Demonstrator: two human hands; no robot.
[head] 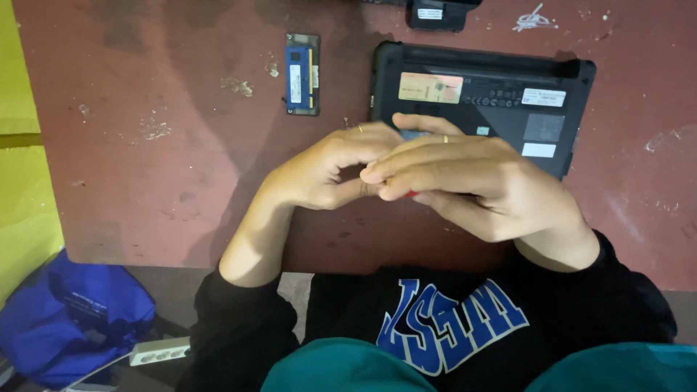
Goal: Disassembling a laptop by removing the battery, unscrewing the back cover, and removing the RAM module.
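Nearest the camera are the person's teal-clad knees (341, 366) and a black sweatshirt with blue lettering (450, 323), the sleeves pushed up from the wrists. Above them both hands meet over the near edge of the worn, dark red desk (145, 181).

The left hand (327, 170) curls inward, its fingers bent together towards the right hand. The right hand (465, 185) lies across it with the fingers stretched out and pressed close side by side. Between them sits something small: a sliver of red (411, 194) shows under the right fingers and a bit of pale blue-grey (414, 135) above them. Both hands seem clamped on this small thing, but what it is cannot be told, as the fingers cover nearly all of it.

Just behind the hands, towards the far right part of the desk, a black laptop computer (501, 98) lies upside down, its underside with pale labels facing up. Well to its left, near the far edge, a blue memory module with a white label (302, 73) lies flat and untouched. A second black device (435, 14) is cut off at the far edge.

Judging by this, the step in hand is fiddling with or readying a small tool or part held in both hands. The next move likely calls for a firm pinch and a steady reach to the laptop's underside.

On the floor at left lie a blue fabric bag (72, 319) and a white power strip (160, 353).
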